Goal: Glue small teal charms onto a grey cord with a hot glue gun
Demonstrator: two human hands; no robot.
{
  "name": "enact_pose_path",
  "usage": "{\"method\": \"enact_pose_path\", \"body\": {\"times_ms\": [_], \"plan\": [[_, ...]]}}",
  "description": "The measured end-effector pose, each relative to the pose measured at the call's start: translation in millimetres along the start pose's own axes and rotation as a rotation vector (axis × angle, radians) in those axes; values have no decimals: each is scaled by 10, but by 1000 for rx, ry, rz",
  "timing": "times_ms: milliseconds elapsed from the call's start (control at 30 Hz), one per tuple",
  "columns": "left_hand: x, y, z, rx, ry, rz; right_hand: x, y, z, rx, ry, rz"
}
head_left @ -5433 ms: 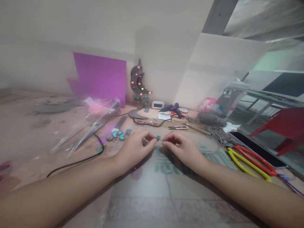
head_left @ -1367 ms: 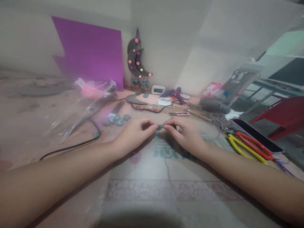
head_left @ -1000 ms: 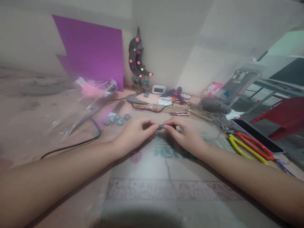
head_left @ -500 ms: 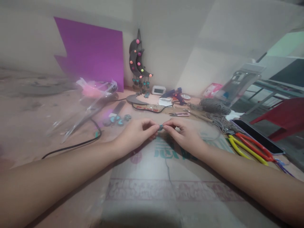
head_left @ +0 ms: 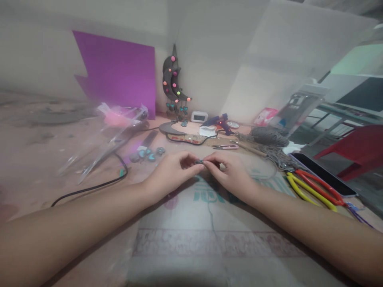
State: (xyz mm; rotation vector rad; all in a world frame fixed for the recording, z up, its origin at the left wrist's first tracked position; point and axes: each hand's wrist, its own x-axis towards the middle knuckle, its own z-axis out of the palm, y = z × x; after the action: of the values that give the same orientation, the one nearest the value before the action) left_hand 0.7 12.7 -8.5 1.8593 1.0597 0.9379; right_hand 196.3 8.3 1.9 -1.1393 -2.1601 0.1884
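Left hand [head_left: 170, 174] and right hand [head_left: 231, 175] are pinching a tiny dark-teal piece [head_left: 199, 162], material unclear, apparently doing fine two-handed handling, next move likely calling for steady, light pressure.

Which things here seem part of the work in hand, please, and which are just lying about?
Likely the work's:
small teal piece, pinched by left hand and right hand
teal-and-grey pieces
grey yarn

Likely just lying about:
phone
white clock
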Motion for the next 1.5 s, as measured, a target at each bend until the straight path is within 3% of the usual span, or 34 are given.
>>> {"method": "enact_pose_path", "body": {"times_ms": [500, 733, 1100, 1500], "plan": [[-9, 57, -7, 152, 28, 90, -37, 25, 11, -15, -7, -63], [-6, 58, -14, 160, 15, 74, -34, -20, -26, 52, -48, 51], [-27, 43, -21, 94, -19, 86, -10, -46, -23, 100, -34, 120], [-18, 60, -17, 105, 2, 69, -46, -63, -6, 23, -27, 48]]}}
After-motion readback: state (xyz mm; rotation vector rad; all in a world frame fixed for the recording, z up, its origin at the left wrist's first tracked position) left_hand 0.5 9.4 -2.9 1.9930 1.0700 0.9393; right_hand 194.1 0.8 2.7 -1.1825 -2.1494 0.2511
